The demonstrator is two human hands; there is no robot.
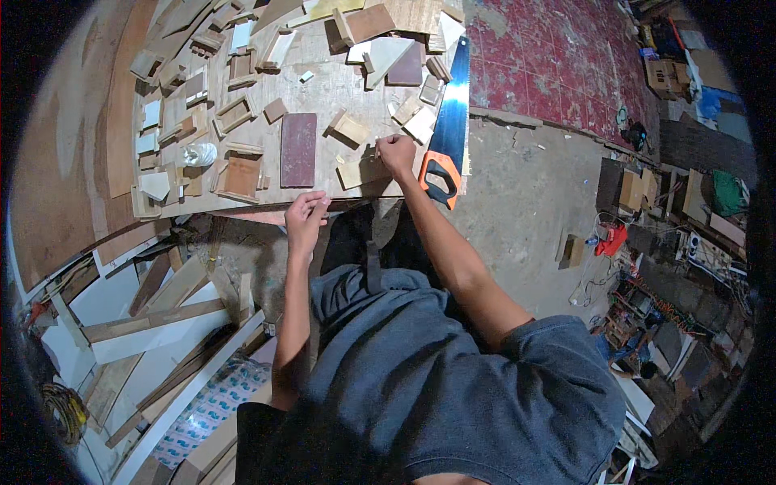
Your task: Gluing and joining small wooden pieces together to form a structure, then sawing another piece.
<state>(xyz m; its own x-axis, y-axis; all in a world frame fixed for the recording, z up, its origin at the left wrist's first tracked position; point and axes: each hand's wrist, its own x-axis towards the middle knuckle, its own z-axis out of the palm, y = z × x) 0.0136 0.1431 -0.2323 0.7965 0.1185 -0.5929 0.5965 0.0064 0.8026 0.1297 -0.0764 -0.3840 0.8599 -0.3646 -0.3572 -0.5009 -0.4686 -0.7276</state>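
Note:
My left hand (305, 220) hovers by the table's front edge, fingers loosely bent and apart, with nothing visible in them. Just beyond it lies a flat dark-red board (298, 150). Over the table, my right hand (396, 153) is closed in a pinch; whatever its fingertips hold is too small to make out. Below and left of that hand is a light wooden piece (353, 173), partly in shadow. A small block-like wooden assembly (349, 128) sits a little farther back. To the right rests a handsaw (446, 153) with an orange and black handle, its blade pointing away.
Several small wooden frames (234, 114) and offcuts cover the plywood table (315, 87). A clear plastic-looking roll or cup (199, 154) stands among them. Stacked boards (153, 323) lean at lower left. Cables and a red object (612, 241) lie on the right floor.

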